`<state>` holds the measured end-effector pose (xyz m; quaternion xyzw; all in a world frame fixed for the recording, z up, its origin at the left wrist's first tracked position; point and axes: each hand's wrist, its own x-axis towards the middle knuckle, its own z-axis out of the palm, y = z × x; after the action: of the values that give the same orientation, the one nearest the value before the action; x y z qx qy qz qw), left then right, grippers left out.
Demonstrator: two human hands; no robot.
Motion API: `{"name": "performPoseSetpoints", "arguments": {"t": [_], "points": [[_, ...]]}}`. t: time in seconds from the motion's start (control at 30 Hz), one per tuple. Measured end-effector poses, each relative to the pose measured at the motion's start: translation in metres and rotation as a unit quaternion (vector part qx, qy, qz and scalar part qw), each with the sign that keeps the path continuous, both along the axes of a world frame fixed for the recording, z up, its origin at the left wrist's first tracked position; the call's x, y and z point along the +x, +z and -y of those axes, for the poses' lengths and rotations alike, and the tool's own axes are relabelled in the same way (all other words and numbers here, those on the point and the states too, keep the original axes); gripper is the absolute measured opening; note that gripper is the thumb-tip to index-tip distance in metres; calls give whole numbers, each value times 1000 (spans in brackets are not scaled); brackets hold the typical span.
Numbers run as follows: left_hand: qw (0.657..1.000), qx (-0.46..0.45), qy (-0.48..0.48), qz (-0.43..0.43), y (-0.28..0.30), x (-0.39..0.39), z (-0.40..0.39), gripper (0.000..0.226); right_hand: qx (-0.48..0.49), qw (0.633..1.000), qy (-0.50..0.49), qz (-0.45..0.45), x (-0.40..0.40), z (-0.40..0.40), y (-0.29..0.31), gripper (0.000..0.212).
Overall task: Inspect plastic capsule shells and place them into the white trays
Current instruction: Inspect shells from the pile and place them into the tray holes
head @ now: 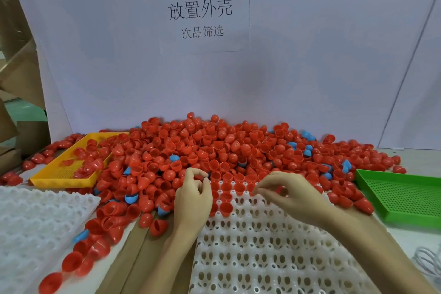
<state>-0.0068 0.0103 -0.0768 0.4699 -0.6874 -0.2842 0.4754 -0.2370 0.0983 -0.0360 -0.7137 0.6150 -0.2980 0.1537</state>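
Note:
A big pile of red capsule shells (214, 148), with a few blue shells (131, 198) mixed in, covers the table's middle. A white socket tray (238, 258) lies in front of me, and several red shells (226, 206) sit in its far rows. My left hand (193, 198) is at the tray's far left corner, thumb and curled fingers pinching what looks like a red shell at the pile's edge. My right hand (288, 194) hovers over the tray's far row, fingers curled down, with a bit of red shell showing under them.
A second white tray (35, 217) lies at the near left. A yellow mesh tray (62, 182) holding some red shells sits at the left, a green mesh tray (401, 195) at the right. A white board with a paper sign (200, 11) closes the back. A white cable (429, 262) lies near right.

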Motion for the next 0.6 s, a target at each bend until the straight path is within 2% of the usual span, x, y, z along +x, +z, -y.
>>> {"name": "performPoseSetpoints", "arguments": {"t": [0.13, 0.3, 0.5, 0.6], "points": [[1000, -14, -15, 23, 1, -1, -2, 19, -11, 989, -50, 136, -37, -25, 2, 14], [996, -53, -10, 67, -2, -5, -7, 19, -128, 946, -124, 270, -53, -33, -11, 21], [979, -105, -21, 174, -2, -11, -19, 14, -160, 946, -145, 243, -55, -31, -18, 21], [964, -165, -8, 209, 12, -9, -28, 10, -170, 950, -140, 220, -53, -31, -19, 21]]}}
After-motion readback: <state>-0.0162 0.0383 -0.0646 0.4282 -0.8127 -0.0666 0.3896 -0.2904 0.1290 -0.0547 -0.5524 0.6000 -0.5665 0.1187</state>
